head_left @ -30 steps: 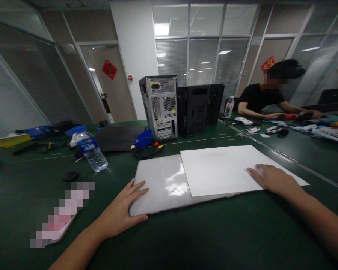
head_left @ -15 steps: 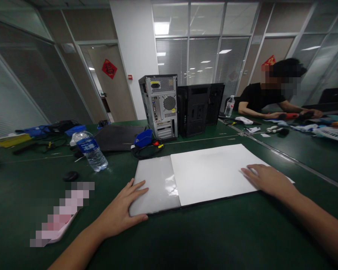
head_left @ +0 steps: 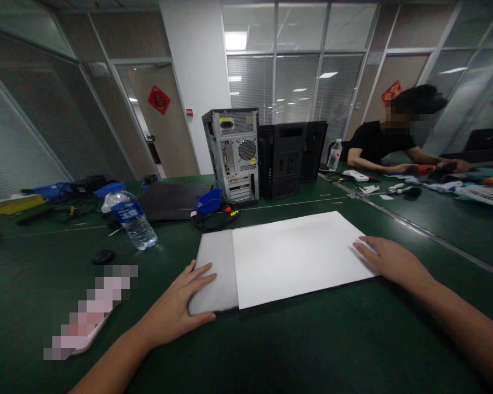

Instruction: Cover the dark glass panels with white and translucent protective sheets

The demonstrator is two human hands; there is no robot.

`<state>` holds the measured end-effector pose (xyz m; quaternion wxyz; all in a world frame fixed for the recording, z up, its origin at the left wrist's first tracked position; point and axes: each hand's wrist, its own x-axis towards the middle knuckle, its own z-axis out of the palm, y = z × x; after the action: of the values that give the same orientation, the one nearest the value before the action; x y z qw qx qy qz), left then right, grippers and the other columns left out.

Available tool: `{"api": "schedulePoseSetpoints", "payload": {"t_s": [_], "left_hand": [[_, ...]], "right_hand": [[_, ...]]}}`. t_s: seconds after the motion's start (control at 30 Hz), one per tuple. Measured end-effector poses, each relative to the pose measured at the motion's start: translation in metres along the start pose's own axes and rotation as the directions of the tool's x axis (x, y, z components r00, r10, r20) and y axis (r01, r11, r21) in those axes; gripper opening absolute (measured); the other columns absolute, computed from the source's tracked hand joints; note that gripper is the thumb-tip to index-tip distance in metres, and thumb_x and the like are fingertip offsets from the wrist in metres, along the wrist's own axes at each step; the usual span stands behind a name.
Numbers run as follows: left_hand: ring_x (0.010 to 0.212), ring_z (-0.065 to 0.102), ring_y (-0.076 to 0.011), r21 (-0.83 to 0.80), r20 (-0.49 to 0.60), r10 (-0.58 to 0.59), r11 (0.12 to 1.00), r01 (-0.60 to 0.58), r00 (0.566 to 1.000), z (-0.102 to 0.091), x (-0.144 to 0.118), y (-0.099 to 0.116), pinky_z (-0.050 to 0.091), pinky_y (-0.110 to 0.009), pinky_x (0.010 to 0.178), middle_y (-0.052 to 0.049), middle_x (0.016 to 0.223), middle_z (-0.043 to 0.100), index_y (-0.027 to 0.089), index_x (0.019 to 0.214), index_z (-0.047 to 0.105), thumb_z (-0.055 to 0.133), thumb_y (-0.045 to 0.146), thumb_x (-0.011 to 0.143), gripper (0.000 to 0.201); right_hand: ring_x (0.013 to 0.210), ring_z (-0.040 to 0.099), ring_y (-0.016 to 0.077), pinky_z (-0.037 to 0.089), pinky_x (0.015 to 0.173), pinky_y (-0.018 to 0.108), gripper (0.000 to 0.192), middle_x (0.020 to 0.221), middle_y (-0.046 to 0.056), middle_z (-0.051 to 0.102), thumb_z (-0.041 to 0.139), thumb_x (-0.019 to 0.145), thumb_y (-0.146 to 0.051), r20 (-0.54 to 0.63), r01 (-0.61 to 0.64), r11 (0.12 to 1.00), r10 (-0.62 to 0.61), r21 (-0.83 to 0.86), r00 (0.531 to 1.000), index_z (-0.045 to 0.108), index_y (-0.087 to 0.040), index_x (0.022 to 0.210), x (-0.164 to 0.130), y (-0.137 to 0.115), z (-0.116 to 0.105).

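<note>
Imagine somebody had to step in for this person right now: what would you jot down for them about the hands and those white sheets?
Left hand: flat and open, pressing the near left corner of the glossy panel on the green table.
Right hand: flat and open on the right edge of the matte white sheet.
Position: the sheet lies on top of the panel and covers most of it; only a strip of panel shows at the left.
Done: sheet mostly laid over the panel.
Left: the left strip is uncovered and the edges are not lined up.
Nearby: water bottle and computer tower farther back.
</note>
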<state>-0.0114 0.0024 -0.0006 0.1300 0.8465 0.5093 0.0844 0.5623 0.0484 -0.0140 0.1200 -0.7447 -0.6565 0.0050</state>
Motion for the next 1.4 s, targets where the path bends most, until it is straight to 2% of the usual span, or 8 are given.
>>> {"api": "schedulePoseSetpoints", "payload": {"t_s": [0.2,0.37,0.7,1.03,1.2,1.27,1.4], "left_hand": [[0.155,0.016,-0.0408,0.016,0.009,-0.004,1.000,0.004,1.000,-0.001,-0.002,0.002,0.026,-0.065,0.121,-0.006,0.168,0.031,0.032,0.153,0.048,0.067,0.070,0.081,0.083],[0.155,0.016,-0.0410,0.008,0.003,-0.005,1.000,0.005,1.000,-0.001,-0.001,0.000,0.025,-0.065,0.121,-0.005,0.168,0.030,0.033,0.153,0.047,0.068,0.071,0.081,0.083],[0.156,0.015,-0.0402,0.016,0.014,-0.008,1.000,0.008,1.000,-0.001,0.000,0.000,0.025,-0.064,0.122,-0.005,0.169,0.028,0.032,0.154,0.045,0.067,0.070,0.082,0.084],[0.156,0.014,-0.0398,0.025,0.026,-0.012,1.000,0.011,1.000,-0.001,-0.001,0.001,0.023,-0.064,0.122,-0.007,0.169,0.028,0.030,0.155,0.044,0.066,0.072,0.082,0.087],[0.156,0.015,-0.0405,0.013,0.013,-0.012,1.000,0.012,1.000,-0.002,-0.001,0.002,0.024,-0.064,0.122,-0.007,0.168,0.030,0.031,0.154,0.046,0.068,0.070,0.081,0.085],[0.155,0.015,-0.0410,0.012,0.011,-0.009,1.000,0.009,1.000,-0.003,-0.001,0.003,0.025,-0.065,0.122,-0.007,0.168,0.030,0.031,0.153,0.047,0.069,0.068,0.081,0.085],[0.156,0.015,-0.0415,0.013,0.018,-0.007,1.000,0.007,1.000,-0.003,0.000,0.004,0.025,-0.065,0.121,-0.008,0.168,0.030,0.030,0.154,0.047,0.069,0.068,0.081,0.085]], "right_hand": [[0.124,0.057,0.0394,0.048,0.099,0.059,0.074,0.139,0.019,0.059,0.025,0.099,-0.069,0.000,-0.038,0.994,0.038,-0.107,0.999,0.063,-0.017,0.135,0.004,0.012,0.012],[0.126,0.056,0.0386,0.046,0.103,0.057,0.079,0.142,0.021,0.056,0.024,0.099,-0.070,-0.017,-0.033,0.997,0.031,-0.075,0.999,0.057,-0.012,0.142,0.002,0.010,0.012],[0.126,0.057,0.0384,0.047,0.106,0.055,0.076,0.141,0.020,0.059,0.032,0.097,-0.068,-0.084,-0.022,1.000,0.023,0.014,0.996,0.059,-0.011,0.139,-0.003,-0.009,0.003],[0.123,0.059,0.0351,0.048,0.107,0.052,0.066,0.138,0.016,0.061,0.040,0.095,-0.060,-0.188,0.078,0.997,-0.074,0.015,0.979,0.060,-0.013,0.136,-0.003,-0.012,0.005],[0.127,0.057,0.0343,0.046,0.109,0.053,0.054,0.145,0.013,0.056,0.048,0.089,-0.049,-0.276,0.163,0.986,-0.149,0.028,0.950,0.066,-0.018,0.130,-0.002,-0.009,0.007],[0.124,0.059,0.0336,0.048,0.107,0.052,0.051,0.146,0.011,0.055,0.050,0.087,-0.046,-0.304,0.179,0.981,-0.149,0.071,0.941,0.068,-0.021,0.127,-0.002,-0.010,0.005],[0.101,0.069,0.0286,0.058,0.090,0.048,0.048,0.149,0.006,0.053,0.055,0.084,-0.044,-0.293,0.144,0.966,-0.076,0.217,0.953,0.069,-0.028,0.128,-0.004,-0.014,0.001]]}}
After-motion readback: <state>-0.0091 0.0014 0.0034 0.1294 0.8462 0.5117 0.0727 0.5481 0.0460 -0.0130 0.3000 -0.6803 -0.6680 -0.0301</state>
